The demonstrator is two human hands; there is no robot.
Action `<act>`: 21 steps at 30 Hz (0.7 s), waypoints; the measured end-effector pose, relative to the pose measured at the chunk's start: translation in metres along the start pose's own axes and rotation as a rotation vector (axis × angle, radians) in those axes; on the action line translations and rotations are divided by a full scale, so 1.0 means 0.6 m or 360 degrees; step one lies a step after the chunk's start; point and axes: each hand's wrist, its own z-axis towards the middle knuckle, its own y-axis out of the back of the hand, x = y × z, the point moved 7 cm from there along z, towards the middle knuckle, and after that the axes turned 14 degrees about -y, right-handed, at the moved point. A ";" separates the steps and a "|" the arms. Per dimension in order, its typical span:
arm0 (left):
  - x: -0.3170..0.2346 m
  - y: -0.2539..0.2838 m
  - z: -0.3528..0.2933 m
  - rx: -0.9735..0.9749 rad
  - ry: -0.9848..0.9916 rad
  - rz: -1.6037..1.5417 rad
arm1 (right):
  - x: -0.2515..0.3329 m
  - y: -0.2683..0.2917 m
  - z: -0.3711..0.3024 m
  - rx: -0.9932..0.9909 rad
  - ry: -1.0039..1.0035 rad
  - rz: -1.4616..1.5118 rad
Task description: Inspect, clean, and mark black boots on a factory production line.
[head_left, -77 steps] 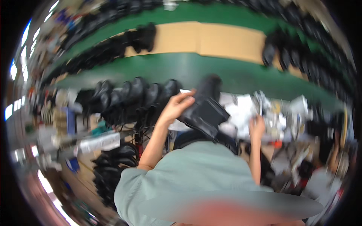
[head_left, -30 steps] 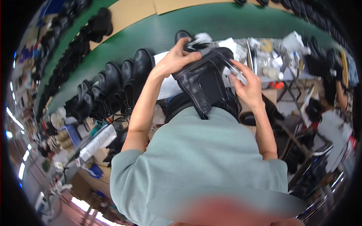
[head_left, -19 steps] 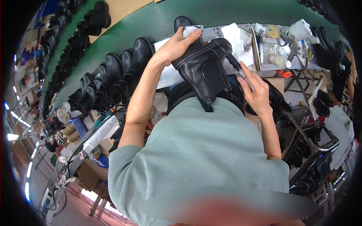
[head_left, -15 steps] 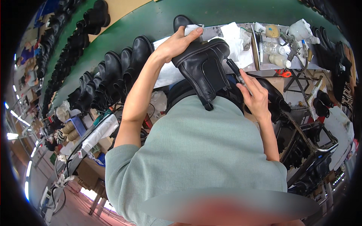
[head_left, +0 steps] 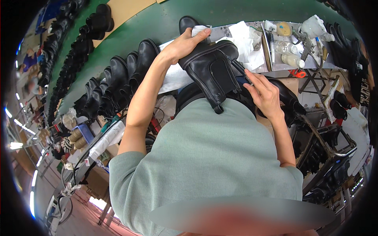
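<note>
The left hand (head_left: 183, 48) was closed around the sole edge of a black boot (head_left: 201, 74), with a small white piece (head_left: 201, 30) showing between its thumb and fingers; the boot was in front of the person's belly, its shaft slanting down toward the shirt (head_left: 208, 153) and its heel to the right. The right hand (head_left: 264, 92) pinched a dark pen-shaped tool (head_left: 238, 66) between thumb and fingers; the tool's tip lay at the back of the boot near the heel, though whether it touched could not be told; more black boots (head_left: 146, 57) stood in a row to the left; to the right lay white paper (head_left: 242, 41), clear bottles (head_left: 285, 48) and orange-handled scissors (head_left: 297, 73); beyond them stretched a green table (head_left: 232, 11).
</note>
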 end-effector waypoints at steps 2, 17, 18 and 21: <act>-0.003 0.000 -0.001 -0.0011 0.0003 0.0001 | 0.002 0.000 0.002 0.0006 0.0012 -0.0008; 0.004 -0.008 0.006 0.0079 -0.0028 -0.0089 | 0.008 0.015 0.021 -0.0076 0.0139 -0.0032; 0.007 -0.007 0.007 0.0079 -0.0033 -0.0088 | 0.008 0.017 0.021 -0.0088 0.0155 -0.0034; 0.012 -0.009 0.009 0.0143 -0.0035 -0.0130 | 0.007 0.017 0.021 -0.0094 0.0148 -0.0039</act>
